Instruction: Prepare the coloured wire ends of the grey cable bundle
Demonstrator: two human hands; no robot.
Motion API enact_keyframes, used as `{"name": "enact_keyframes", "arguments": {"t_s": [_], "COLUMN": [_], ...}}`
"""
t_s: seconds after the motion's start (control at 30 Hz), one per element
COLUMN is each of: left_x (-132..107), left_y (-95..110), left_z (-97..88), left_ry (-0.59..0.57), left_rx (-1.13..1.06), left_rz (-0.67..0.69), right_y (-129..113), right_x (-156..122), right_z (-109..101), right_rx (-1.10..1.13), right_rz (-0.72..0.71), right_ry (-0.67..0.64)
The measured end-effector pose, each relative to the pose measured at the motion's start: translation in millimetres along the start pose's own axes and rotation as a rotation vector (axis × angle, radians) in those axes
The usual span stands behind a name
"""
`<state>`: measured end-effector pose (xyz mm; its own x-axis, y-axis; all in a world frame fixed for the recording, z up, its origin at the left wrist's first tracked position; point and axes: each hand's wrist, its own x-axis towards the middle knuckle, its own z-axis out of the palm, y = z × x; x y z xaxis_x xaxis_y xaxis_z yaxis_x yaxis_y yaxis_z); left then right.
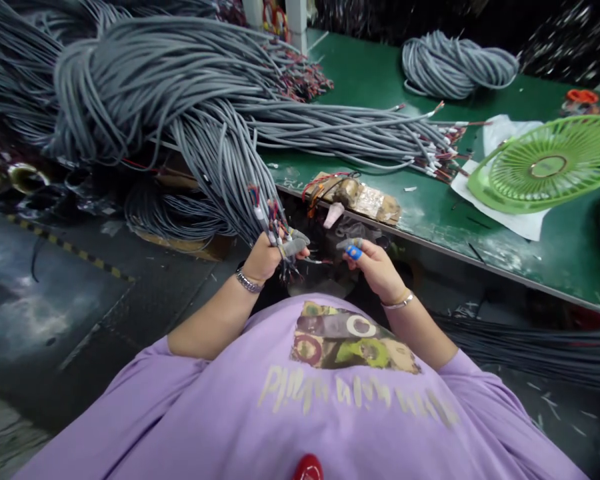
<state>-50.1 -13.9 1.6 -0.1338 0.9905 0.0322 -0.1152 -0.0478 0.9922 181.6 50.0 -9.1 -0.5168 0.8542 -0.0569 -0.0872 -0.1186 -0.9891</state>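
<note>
A thick bundle of grey cables (230,160) hangs over the front edge of the bench, its stripped ends with coloured wires pointing down toward me. My left hand (273,255), with grey finger covers, is closed around some of these cable ends. Thin wire tips stick out below and to the right of it. A short gap to the right, my right hand (375,267) is held with thumb and fingers pinched together; grey and blue covers are on its fingertips. Whatever lies in that pinch is too small to make out.
On the green bench (430,213) lie more grey cables (350,133) with stripped ends. A taped block (365,197) with wires sits at the front edge. To the right are a green fan (550,167) on white paper and a coiled cable (455,63) behind.
</note>
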Motion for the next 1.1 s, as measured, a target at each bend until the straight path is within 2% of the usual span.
{"name": "enact_keyframes", "arguments": {"t_s": [0.1, 0.17, 0.3, 0.47, 0.57, 0.63, 0.77, 0.9, 0.97, 1.1], "left_x": [0.6, 1.9, 4.8, 6.9, 6.2, 3.4, -8.8, -18.7, -17.8, -8.4], "left_y": [1.0, 1.3, 4.1, 10.2, 9.5, 7.3, 4.6, 6.8, 6.1, -0.1], "left_z": [0.6, 0.9, 2.6, 6.6, 7.4, 6.3, 1.7, 1.4, 4.6, 14.3], "left_ry": [-0.04, -0.07, -0.11, -0.158, -0.169, -0.142, 0.018, 0.152, 0.114, -0.125], "left_rx": [0.018, 0.044, 0.119, 0.24, 0.287, 0.236, 0.134, 0.378, 0.5, 0.573], "left_rz": [-0.012, -0.011, 0.019, -0.037, 0.009, 0.075, 0.221, 0.34, 0.355, 0.302], "right_y": [-15.9, -22.7, -26.6, -24.6, -22.3, -19.8, -10.7, 0.0, 2.0, -3.1], "right_x": [-4.2, -2.3, 8.1, 18.0, 18.7, 17.6, 13.6, 9.0, 8.2, 12.1], "right_z": [18.4, 31.0, 53.4, 68.2, 66.4, 60.5, 42.6, 28.9, 28.1, 38.5], "right_rx": [-0.161, -0.209, -0.214, -0.075, -0.034, -0.023, 0.002, 0.043, 0.07, 0.142], "right_rz": [-0.088, -0.135, -0.178, -0.168, -0.16, -0.147, -0.112, -0.059, -0.036, 0.008], "right_ry": [-0.177, -0.213, -0.163, -0.102, -0.085, -0.038, 0.084, 0.165, 0.175, 0.105]}}
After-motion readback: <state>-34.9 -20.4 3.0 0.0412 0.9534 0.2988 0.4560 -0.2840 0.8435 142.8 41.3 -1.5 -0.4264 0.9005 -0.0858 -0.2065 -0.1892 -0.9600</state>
